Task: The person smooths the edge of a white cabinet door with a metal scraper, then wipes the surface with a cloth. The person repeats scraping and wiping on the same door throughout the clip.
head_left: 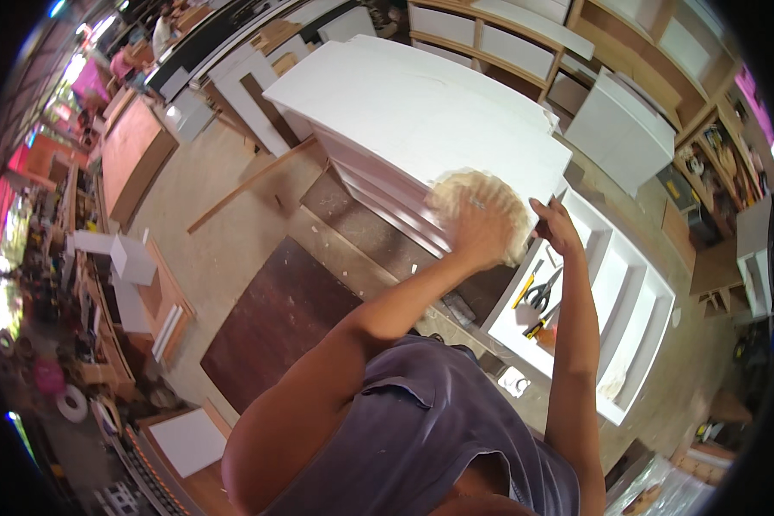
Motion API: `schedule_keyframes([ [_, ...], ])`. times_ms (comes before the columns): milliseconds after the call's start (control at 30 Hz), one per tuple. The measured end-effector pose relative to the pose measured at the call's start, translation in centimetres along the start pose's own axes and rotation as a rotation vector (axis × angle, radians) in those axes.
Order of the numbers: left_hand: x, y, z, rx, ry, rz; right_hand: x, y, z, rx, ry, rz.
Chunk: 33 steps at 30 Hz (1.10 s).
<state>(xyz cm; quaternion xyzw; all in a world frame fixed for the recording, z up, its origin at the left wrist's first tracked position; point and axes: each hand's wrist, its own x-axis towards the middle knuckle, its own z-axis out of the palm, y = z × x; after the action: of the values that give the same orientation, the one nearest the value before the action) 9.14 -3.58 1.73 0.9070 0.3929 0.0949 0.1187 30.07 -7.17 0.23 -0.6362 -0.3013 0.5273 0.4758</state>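
My left hand is on a cream, fluffy cloth pad at the near edge of the long white cabinet, with its fingers pressed into the pad. My right hand grips the cabinet's near right corner, just right of the pad. Below it sits a white divided tray or drawer frame holding black-handled scissors and yellow-and-black hand tools.
A dark red board and a long wooden strip lie on the floor to the left. Plywood panels, wooden shelving and a white box surround the cabinet. Co-workers are at the back left.
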Motion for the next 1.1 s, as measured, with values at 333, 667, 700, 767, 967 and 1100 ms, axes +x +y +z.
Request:
schedule_keyframes([
  [333,6.6,-30.9,-7.3,-0.038,0.624,-0.909,0.1,-1.6,2.0,-0.217,-0.017,-0.139],
  [667,3.7,-18.6,1.1,-0.340,0.724,-0.472,-0.9,-2.8,1.2,-0.371,0.044,-0.013],
  [700,5.3,-24.5,-0.8,-0.206,0.722,-0.568,-1.0,-2.8,0.8,-0.402,0.057,-0.003],
  [767,5.9,-38.3,-5.5,-0.085,0.768,-0.634,0.1,-3.5,2.2,-0.471,0.033,-0.033],
  [967,5.7,-28.7,-5.6,0.248,0.176,-0.506,0.3,-3.9,1.9,-1.245,0.419,-0.395],
  [1100,2.0,-19.2,-4.3,-0.052,0.240,0.240,1.2,-6.8,9.1,-1.255,0.408,-0.636],
])
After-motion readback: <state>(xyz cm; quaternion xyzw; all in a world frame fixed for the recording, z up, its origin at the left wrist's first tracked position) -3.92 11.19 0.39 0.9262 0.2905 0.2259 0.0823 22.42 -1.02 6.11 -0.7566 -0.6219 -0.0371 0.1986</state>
